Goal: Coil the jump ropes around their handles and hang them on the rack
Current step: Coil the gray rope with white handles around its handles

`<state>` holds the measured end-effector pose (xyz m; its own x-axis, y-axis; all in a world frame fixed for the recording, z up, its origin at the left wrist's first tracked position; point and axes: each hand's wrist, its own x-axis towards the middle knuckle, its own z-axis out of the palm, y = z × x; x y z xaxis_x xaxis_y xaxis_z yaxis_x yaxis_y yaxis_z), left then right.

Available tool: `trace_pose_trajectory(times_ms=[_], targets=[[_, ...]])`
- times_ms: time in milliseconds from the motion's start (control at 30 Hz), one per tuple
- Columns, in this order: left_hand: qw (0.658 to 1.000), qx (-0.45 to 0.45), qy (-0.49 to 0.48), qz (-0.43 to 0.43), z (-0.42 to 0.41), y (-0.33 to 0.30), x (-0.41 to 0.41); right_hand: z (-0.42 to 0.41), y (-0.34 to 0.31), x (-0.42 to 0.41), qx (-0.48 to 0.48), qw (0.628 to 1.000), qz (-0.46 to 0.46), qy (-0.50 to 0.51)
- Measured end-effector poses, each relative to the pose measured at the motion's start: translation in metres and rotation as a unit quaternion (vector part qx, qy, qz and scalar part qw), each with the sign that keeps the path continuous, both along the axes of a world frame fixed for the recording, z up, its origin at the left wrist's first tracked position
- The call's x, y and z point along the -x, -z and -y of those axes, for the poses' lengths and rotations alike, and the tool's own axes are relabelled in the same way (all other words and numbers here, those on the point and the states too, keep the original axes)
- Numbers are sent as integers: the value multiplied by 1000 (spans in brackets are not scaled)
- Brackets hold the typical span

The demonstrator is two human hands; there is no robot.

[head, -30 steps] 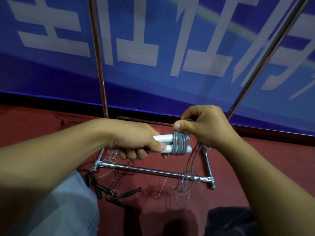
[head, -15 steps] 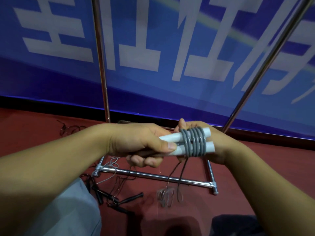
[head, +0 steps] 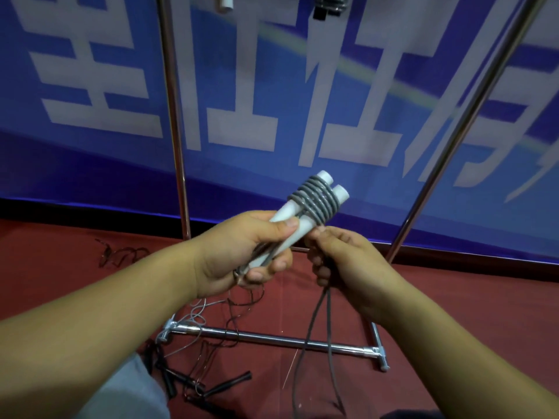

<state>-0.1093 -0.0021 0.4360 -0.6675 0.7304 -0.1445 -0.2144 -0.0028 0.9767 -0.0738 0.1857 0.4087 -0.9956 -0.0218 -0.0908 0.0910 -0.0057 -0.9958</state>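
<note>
At centre frame, just above the floor, I see the left hand (head: 242, 252) wrapped firmly around the lower ends of two white handles (head: 298, 225), thumb laid across the nearer one. Both handles are smooth, round plastic tubes held side by side, tilted up and to the right, their blunt ends free. Near those upper ends a grey rope (head: 317, 201) is wound around the pair in tight, even turns, matte and rubbery in look, forming a ribbed band.

My right hand (head: 348, 261) sits just beside the handles, fingers curled closed around the loose part of the same rope. Two grey strands drop from that fist toward the floor and run out of the bottom of the frame.

Behind and below stands the rack (head: 272, 340): polished chrome tubing, a horizontal base bar with short cross feet, and two slender uprights rising out of view. At the top edge, two wound bundles hang by the rack, one pale (head: 225, 3), one dark (head: 329, 4), both mostly cropped.

On the red carpet (head: 60, 267), left of the base bar, lies a tangle of thin wire-like ropes with slim black handles (head: 230, 382). A blue banner (head: 90, 164) with large white characters covers the wall. Grey fabric (head: 130, 394) shows at the lower left.
</note>
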Motion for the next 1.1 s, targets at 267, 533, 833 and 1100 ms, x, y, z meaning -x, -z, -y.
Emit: trace_pose_trajectory(times_ms=[267,533,833,1100], targets=[[998,3,-61,13,-1,-2,3,-8,-2,1,-55,995,-53,57],[998,29,-63,0,-2,-3,1,-15,1,0,-190,965,-128,128],[997,37,-70,-3,-4,-3,0,-17,2,4,-204,972,-51,108],[991,66,-114,-14,-10,3,2,-25,-11,-13,-116,992,47,32]])
